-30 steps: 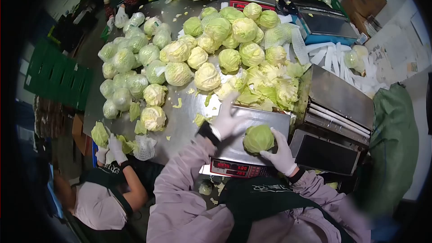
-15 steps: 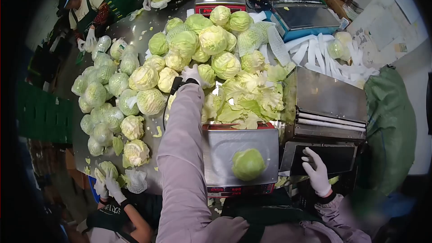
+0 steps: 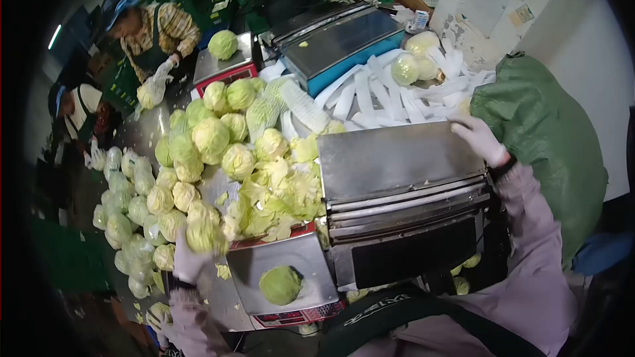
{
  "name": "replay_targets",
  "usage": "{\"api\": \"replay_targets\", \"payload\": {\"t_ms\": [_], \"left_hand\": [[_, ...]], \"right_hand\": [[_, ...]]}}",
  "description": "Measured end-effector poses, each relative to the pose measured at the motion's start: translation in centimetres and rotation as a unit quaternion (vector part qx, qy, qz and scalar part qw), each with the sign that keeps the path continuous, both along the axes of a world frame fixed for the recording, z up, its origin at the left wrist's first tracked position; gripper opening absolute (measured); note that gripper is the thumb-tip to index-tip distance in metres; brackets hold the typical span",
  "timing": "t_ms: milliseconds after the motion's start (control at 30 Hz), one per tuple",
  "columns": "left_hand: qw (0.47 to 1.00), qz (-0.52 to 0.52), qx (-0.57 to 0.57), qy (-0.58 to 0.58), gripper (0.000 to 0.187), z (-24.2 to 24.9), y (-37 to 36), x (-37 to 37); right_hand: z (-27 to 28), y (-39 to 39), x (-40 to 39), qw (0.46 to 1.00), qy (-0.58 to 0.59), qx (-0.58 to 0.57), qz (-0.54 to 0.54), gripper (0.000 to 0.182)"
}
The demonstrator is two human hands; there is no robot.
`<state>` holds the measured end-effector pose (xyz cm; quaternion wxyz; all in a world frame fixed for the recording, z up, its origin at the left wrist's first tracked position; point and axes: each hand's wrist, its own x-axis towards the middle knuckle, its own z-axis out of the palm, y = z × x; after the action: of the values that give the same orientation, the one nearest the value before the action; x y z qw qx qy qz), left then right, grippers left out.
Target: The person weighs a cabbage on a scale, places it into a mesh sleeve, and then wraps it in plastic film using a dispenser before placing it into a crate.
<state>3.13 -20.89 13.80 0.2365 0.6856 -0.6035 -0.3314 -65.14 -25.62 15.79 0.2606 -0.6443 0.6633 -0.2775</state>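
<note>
My left hand [image 3: 190, 262], in a white glove, is closed on a pale green cabbage [image 3: 206, 233]. Motion blurs that cabbage, and it partly hides my fingers. To its right, a trimmed green cabbage [image 3: 280, 285] rests on the metal plate of a scale [image 3: 243, 276] with a red base. My right hand [image 3: 480, 140], also gloved, lies with its fingers stretched over the right edge of a steel wrapping machine [image 3: 397, 158]. Nothing shows in that hand.
Loose leaves [image 3: 278, 192] lie behind the near scale. Netted cabbages [image 3: 119, 225] crowd the left. White foam net sleeves [image 3: 397, 96] spread beyond the machine. A green sack [image 3: 542, 158] bulges at right. A co-worker [image 3: 159, 39] handles a cabbage across the table.
My view has turned to the right. My left hand has drawn back from the pile with a cabbage. My right hand has moved from beside the scale onto the machine's edge.
</note>
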Motion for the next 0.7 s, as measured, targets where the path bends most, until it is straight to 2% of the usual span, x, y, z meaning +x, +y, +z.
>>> {"api": "replay_targets", "payload": {"t_ms": [67,100,133,167,233,333,367,400,467,500,533,567,600,633,700], "left_hand": [[0.998,0.005,0.036,-0.058,0.089,-1.0,4.2,1.4],[0.997,0.019,0.055,-0.047,0.088,-1.4,6.0,1.2],[0.992,0.032,0.089,-0.087,0.089,-1.9,7.9,1.2],[0.987,0.033,0.093,-0.125,0.088,-3.1,9.6,1.6],[0.984,0.058,0.143,-0.089,0.084,-3.8,11.7,-0.3],[0.97,0.098,0.184,0.126,0.073,-4.9,13.3,-2.7],[0.967,0.152,0.198,0.042,0.078,-5.1,14.5,-3.4],[0.974,0.1,0.188,-0.082,0.085,-10.1,16.4,0.6],[0.938,0.148,0.224,-0.218,0.093,-8.6,16.3,-2.7],[0.92,0.175,0.251,-0.245,0.095,-6.0,15.5,-5.5],[0.914,0.192,0.259,-0.247,0.099,-4.8,15.1,-6.9],[0.909,0.202,0.267,-0.249,0.104,-4.2,15.2,-7.5],[0.908,0.211,0.255,-0.258,0.109,-4.4,15.7,-7.6],[0.909,0.212,0.241,-0.267,0.115,-4.6,15.9,-7.5],[0.924,0.212,0.201,-0.247,0.12,-5.1,16.5,-7.0]], "right_hand": [[-4.4,-5.2,-4.8,0.999,0.022,0.024,0.031,0.034],[-6.1,-7.8,-6.3,0.994,0.072,0.051,0.071,0.036],[-7.3,-9.9,-7.0,0.983,0.123,0.077,0.113,0.038],[-8.3,-11.5,-6.7,0.983,0.116,0.074,0.119,0.038],[-10.1,-14.7,-4.8,0.943,0.202,0.202,0.171,0.045],[-12.1,-18.4,-2.2,0.88,0.305,0.262,0.253,0.056],[-16.3,-20.4,-3.1,0.872,0.297,0.226,0.317,0.056],[-19.6,-22.5,-4.1,0.839,0.322,0.222,0.378,0.054],[-19.8,-23.2,-2.6,0.778,0.405,0.28,0.391,0.053],[-23.0,-24.9,-3.6,0.73,0.462,0.266,0.428,0.051],[-25.2,-26.3,-5.1,0.739,0.414,0.251,0.468,0.046],[-24.3,-25.7,-5.2,0.796,0.385,0.197,0.424,0.043],[-21.3,-24.8,-3.9,0.824,0.359,0.219,0.379,0.041],[-19.5,-23.9,-3.5,0.876,0.333,0.174,0.303,0.04],[-18.0,-23.7,-3.6,0.938,0.227,0.076,0.251,0.03]]}}
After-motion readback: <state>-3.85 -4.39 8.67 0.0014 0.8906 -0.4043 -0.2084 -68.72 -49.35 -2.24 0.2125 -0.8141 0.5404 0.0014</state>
